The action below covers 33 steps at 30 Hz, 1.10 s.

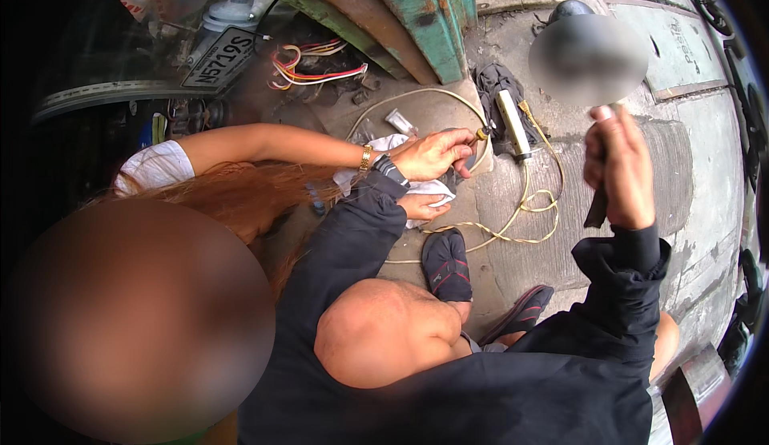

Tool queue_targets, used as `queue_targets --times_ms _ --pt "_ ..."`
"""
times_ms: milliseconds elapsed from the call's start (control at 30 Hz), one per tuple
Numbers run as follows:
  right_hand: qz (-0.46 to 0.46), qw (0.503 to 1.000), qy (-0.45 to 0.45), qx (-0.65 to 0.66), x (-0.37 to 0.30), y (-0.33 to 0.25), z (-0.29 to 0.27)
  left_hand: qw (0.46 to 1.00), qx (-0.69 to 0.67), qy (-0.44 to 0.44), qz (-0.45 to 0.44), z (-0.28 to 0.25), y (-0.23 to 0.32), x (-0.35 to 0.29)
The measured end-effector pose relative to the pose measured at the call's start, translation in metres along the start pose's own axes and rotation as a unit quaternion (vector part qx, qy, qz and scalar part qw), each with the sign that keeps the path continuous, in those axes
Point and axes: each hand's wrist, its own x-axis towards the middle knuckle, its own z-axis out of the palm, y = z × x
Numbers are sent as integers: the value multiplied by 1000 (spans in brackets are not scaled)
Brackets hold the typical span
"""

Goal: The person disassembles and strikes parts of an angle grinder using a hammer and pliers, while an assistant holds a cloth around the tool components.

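My left hand (436, 155) reaches from a black sleeve to the middle, its fingers curled. It is beside a yellowish cord (483, 132) and a small grey piece; what it grips is mostly hidden. Another person's arm (272, 144), with a gold watch, crosses from the left and touches mine at the wrist. A hand (424, 207), seemingly that person's, lies under my sleeve on a white cloth (436, 191). At the right my right hand (621, 169) is raised and closed, thumb up. A narrow dark strip (596, 209) of unclear kind shows below its fingers.
A white tube-shaped device (513, 120) lies on dark cloth, joined to a looping yellowish cable (533, 209). A rusty green metal panel (416, 20) stands ahead; coloured wires (320, 70) and a licence plate (218, 59) are left. A dark rounded object (570, 10) is partly blurred.
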Motion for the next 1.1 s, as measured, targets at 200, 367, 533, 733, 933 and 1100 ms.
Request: queue_targets --times_ms 200,367,533,733,933,1100 --pt "242 943 -191 -123 26 49 12 1000 -12 -17 -17 7 4 7" --pt "-67 997 34 30 23 -20 11 999 34 -4 -19 -7 5 -5" --pt "-121 991 55 -15 20 32 32 998 -65 4 1 -4 -12 -4" --pt "139 976 -115 -120 15 35 24 993 -116 1 21 3 -32 3" --pt "-54 998 28 24 10 -12 29 985 -160 45 36 2 -29 -10" --pt "19 1000 -8 -21 -8 57 20 975 -107 192 45 -6 -16 -17"
